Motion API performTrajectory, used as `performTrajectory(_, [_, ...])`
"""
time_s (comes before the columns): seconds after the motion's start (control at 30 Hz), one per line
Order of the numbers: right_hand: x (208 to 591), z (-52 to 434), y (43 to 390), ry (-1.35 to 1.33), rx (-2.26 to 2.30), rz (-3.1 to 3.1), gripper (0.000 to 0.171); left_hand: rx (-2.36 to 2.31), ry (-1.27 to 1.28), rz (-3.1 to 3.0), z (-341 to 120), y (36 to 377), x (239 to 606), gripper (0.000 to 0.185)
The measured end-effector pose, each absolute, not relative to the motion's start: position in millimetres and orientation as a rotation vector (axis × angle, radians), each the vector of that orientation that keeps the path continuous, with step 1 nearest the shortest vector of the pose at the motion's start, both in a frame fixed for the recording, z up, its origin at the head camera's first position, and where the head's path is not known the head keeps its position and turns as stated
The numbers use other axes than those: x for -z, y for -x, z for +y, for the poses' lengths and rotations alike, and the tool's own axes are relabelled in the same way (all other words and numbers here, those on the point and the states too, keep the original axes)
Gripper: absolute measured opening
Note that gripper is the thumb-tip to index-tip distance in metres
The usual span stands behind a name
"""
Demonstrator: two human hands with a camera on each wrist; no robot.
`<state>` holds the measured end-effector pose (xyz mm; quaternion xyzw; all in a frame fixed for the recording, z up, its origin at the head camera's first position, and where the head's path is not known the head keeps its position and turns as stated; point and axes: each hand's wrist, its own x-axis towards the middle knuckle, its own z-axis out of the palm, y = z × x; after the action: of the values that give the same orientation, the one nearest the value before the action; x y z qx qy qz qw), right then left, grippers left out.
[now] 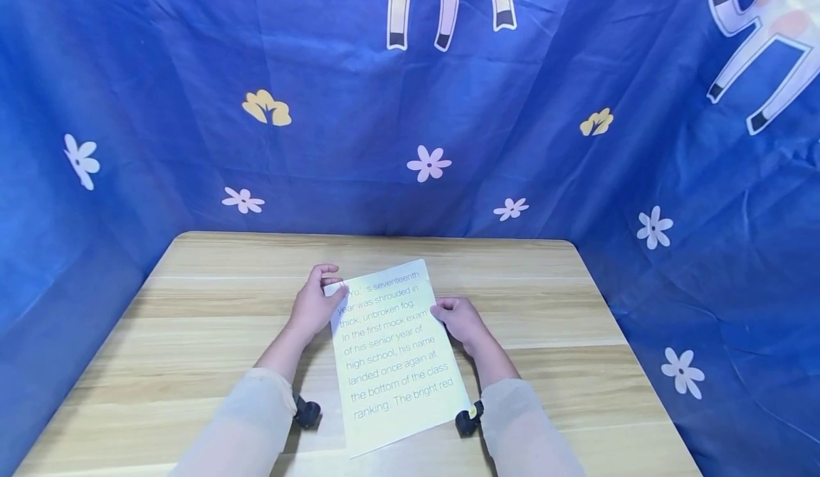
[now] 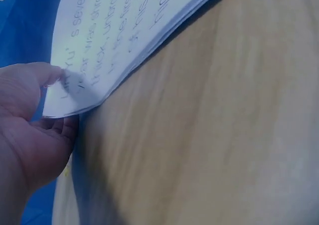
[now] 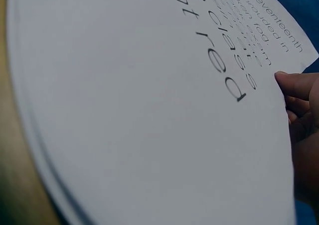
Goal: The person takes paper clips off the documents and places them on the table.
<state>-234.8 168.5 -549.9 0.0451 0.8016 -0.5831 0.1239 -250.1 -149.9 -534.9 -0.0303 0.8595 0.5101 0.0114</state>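
1. The sheets (image 1: 393,352) lie in the middle of the table (image 1: 192,334), near your edge, turned slightly askew. It looks like a thin stack, since the left wrist view shows more than one edge.
2. Your left hand (image 1: 314,306) pinches the far left corner, thumb on top and fingers under, so that corner is lifted off the wood.
3. Your right hand (image 1: 461,322) holds the right edge about halfway along, fingers curled at the margin with the thumb on the paper.
4. Expect the stack to be light, floppy and easy to crease. The pages may slide on each other.
5. Grip at edges or corners with both hands, gently, and keep the pages squared.
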Motion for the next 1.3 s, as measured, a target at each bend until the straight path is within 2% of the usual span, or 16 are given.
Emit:
performTrajectory(0.37, [552.0,168.8,235.6,-0.134,1.693,2.334,0.024,-1.628,0.079,2.690,-150.8,247.6,543.3,0.044])
performTrajectory(1.3, [550.9,166.7,234.7,-0.168,1.687,2.344,0.025,-1.670,0.142,2.560,-156.1,254.8,532.5,0.051])
